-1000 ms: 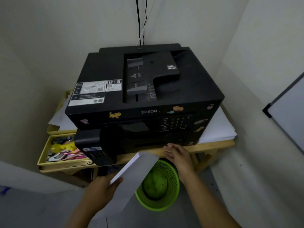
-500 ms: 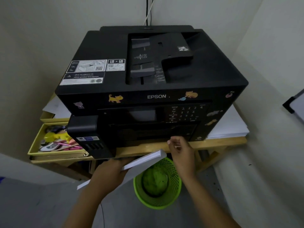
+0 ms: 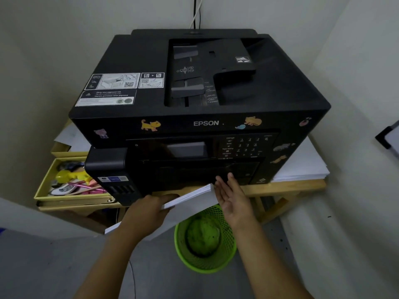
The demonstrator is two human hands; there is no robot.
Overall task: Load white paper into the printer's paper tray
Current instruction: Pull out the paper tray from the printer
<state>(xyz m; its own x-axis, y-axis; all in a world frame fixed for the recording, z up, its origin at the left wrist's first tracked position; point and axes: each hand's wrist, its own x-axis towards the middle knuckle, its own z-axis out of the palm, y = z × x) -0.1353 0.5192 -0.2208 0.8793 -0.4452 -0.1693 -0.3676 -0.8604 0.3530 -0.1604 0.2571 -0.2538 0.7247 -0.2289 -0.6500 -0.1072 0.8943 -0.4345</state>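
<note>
My left hand (image 3: pixel 146 214) sits low and centre-left in the frame, fingers curled round a stack of white paper (image 3: pixel 190 198), gripping it from the left edge with the thumb side on top. The stack tilts, its far end raised toward the lower front of the printer (image 3: pixel 194 100) and its near corner dropping toward lower left. My right hand (image 3: pixel 232 197) is just right of the stack, fingers straight and relaxed, flat side against the right edge of the paper; the fingertips (image 3: pixel 230 176) reach up to the dark lower front panel of the printer. I cannot tell whether they touch the panel.

The paper is held in the air in front of the printer's lower front, not inside any tray; I cannot make out a tray opening in the dark panel.

The black Epson printer fills the middle of the frame, cartoon stickers along its front, standing on a wooden table (image 3: pixel 287 186). A second pile of white sheets (image 3: pixel 302 165) lies on the table at the printer's right side. At centre left, a yellow drawer (image 3: pixel 43 190) stands open with small coloured items inside. Below the hands, bottom centre, a green mesh wastebasket (image 3: pixel 205 262) stands on the grey floor.
</note>
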